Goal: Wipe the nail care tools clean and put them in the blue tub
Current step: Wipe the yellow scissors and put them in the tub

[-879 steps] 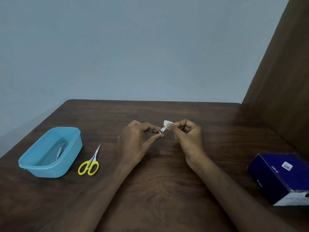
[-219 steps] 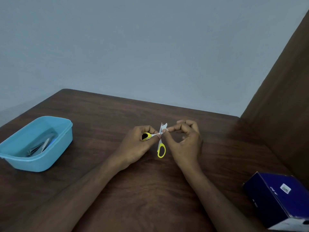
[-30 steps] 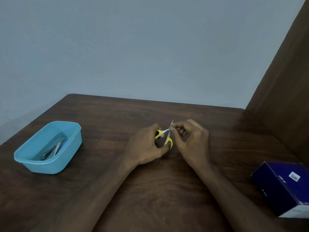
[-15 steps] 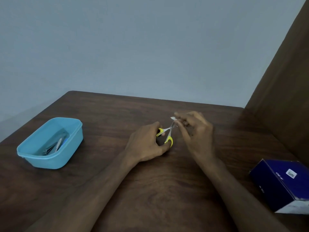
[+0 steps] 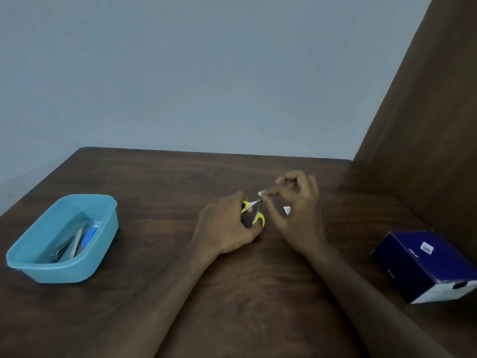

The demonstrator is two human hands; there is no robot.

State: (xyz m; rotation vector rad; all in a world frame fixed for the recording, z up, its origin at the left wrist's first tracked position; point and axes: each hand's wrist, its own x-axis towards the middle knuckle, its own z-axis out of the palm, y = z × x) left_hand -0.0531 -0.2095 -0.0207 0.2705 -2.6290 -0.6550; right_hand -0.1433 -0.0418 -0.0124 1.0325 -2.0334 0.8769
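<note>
So nearest the front edge of the table (image 5: 232,306) it's only the two forearms coming in. A bit further in, toward the middle, the left hand (image 5: 227,228) has its fingers curled through and around the yellow loops of the little scissors (image 5: 255,211), blades parted and pointing away. The right hand (image 5: 296,210) sits just beside it, thumb and forefinger pinching a tiny white wipe (image 5: 261,193) right at the blade tips; another white scrap shows by its palm, can't tell what.

My take on handling: those scissors look light and rigid, with thin pointy blades, so hold them by the plastic loops and keep fingertips off the edges. Bare steel would probably be slippery to pinch. The wipe looks flimsy and could snag on a tip.

Over at the left edge, the blue tub (image 5: 108,228) already holds a few tools. A dark blue box (image 5: 418,264) sits at the right edge.
</note>
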